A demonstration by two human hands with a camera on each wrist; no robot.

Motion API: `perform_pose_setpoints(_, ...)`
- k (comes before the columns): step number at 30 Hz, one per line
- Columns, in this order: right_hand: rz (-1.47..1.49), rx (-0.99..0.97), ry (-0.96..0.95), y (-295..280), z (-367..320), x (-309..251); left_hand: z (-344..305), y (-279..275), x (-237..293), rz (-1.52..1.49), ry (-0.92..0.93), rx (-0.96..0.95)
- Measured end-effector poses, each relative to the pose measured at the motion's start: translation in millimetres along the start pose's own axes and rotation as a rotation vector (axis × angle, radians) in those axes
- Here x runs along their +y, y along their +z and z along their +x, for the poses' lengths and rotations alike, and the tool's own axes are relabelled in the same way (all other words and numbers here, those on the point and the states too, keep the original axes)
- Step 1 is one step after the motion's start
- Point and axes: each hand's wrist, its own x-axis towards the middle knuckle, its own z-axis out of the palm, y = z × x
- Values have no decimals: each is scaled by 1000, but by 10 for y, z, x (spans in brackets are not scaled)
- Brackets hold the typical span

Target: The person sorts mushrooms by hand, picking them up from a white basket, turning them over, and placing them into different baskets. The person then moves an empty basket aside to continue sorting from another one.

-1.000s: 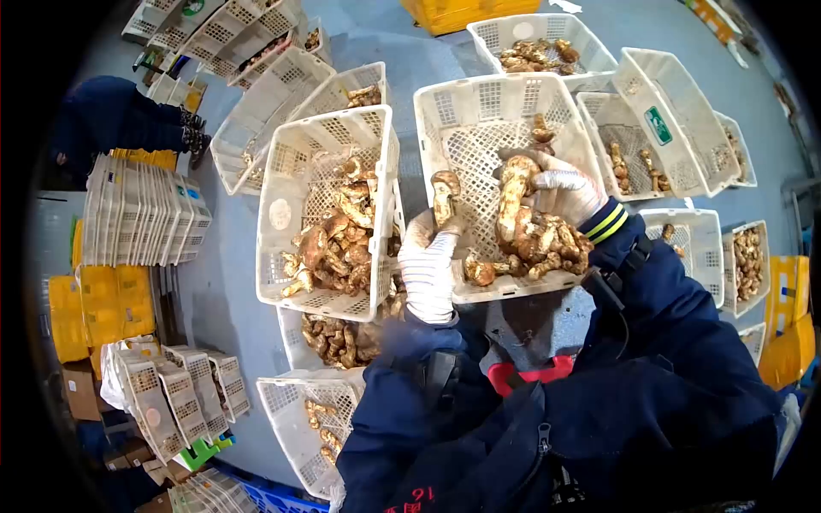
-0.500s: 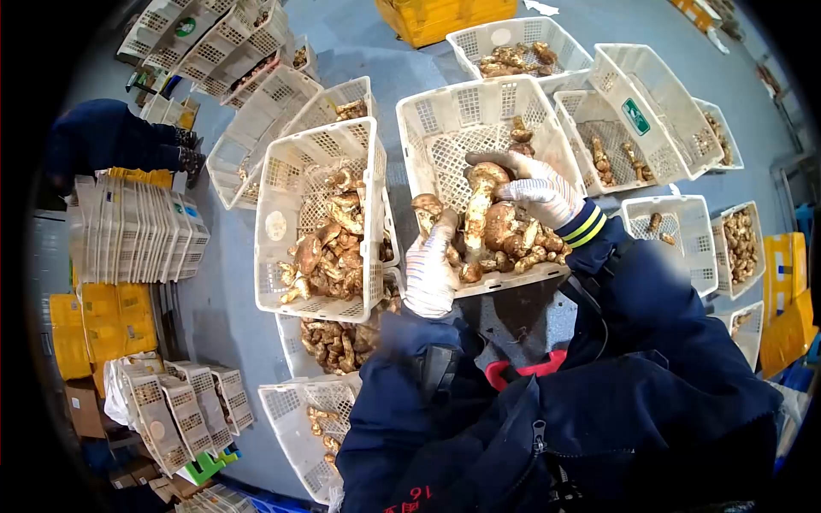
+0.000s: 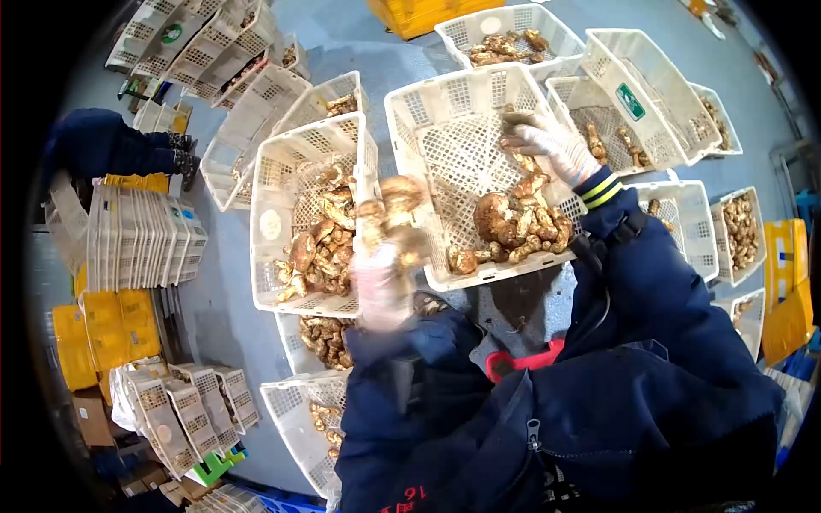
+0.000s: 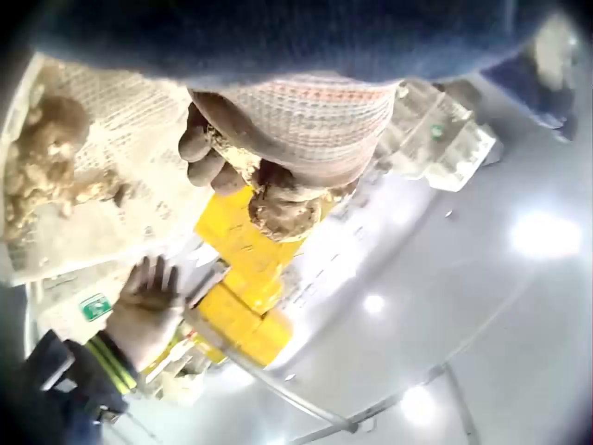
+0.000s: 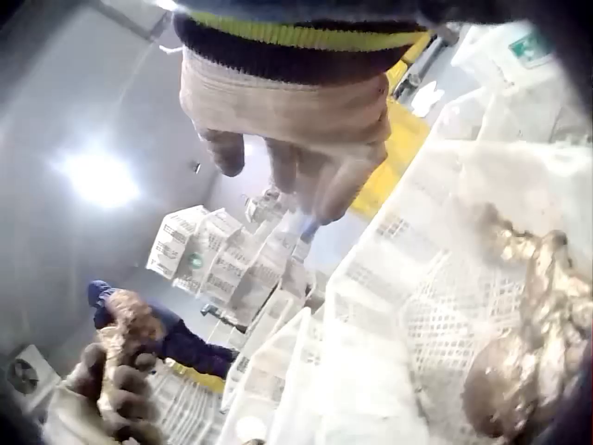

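My gloved left hand, blurred, grips matsutake mushrooms between the front crate and the left crate. In the left wrist view, its dark-coated fingers curl round a mushroom stem, and a brown cap shows below them. My right hand hovers over the right side of the front white crate, its fingers extended and holding nothing. Below it lies a pile of matsutake along the crate's near right side. The left white crate holds another heap of mushrooms.
More white crates with mushrooms stand around, among them a back crate and a right crate. Stacked crates and yellow boxes are at the left. Another person stands at the far left.
The large mushroom that was in my right hand has left it. My left hand has swung left out of the front crate, carrying mushrooms. My right hand has released and moved up and right.
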Motion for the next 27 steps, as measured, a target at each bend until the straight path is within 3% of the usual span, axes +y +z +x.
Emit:
perform_pose_setpoints(1, -52, 73, 32, -194, 12, 167, -114, -56, 364, -178, -83, 113)
perform_pose_setpoints(3, -413, 70, 68, -492, -10, 346, -236, -601, 395, -53, -34, 274)
perform_pose_setpoints(5, -861, 7, 140, -592, -2, 624, -429, -897, 466, 10, -51, 556)
perform_pose_setpoints(6, -878, -33, 6, -567, -35, 827, -552, -1210, 346, 130, -141, 554)
perform_pose_setpoints(7, -1070, -120, 136, -420, -7, 821, -694, -1568, 98, 252, -231, 549)
perform_pose_setpoints(11, -1361, -344, 231, -224, 132, 1279, -1356, -2538, -924, 214, -651, 689)
perform_pose_setpoints(13, -1475, -457, 284, -147, 231, 1282, -1392, -2297, -743, 312, -641, 858)
perform_pose_setpoints(14, -1512, -469, 255, -187, 295, 1488, -1390, -2289, -699, 262, -550, 852)
perform_pose_setpoints(15, -1504, -578, 395, -184, 388, 1423, -1354, -2263, -616, 213, -458, 845)
perform_pose_setpoints(16, -1494, -587, 438, -181, 479, 1475, -1188, -1869, -235, 138, -404, 847)
perform_pose_setpoints(18, -1394, -584, 487, -236, 612, 1521, -1019, -1590, 22, -66, -245, 685)
perform_pose_setpoints(20, -1379, -497, 334, -148, 638, 1409, -715, -1177, 172, -47, -97, 494)
perform_pose_setpoints(22, -1284, -480, 286, -11, 700, 1307, -366, -590, 294, -124, -98, 321)
perform_pose_setpoints(23, -1293, -470, 191, 40, 694, 1371, -252, -283, 286, -268, -206, 339)
perform_pose_setpoints(25, -1324, -279, 118, 94, 699, 1466, -37, 125, 220, -223, -241, 180)
perform_pose_setpoints(27, -1326, 30, 129, -76, 827, 1714, 89, 322, 40, 165, 5, 47)
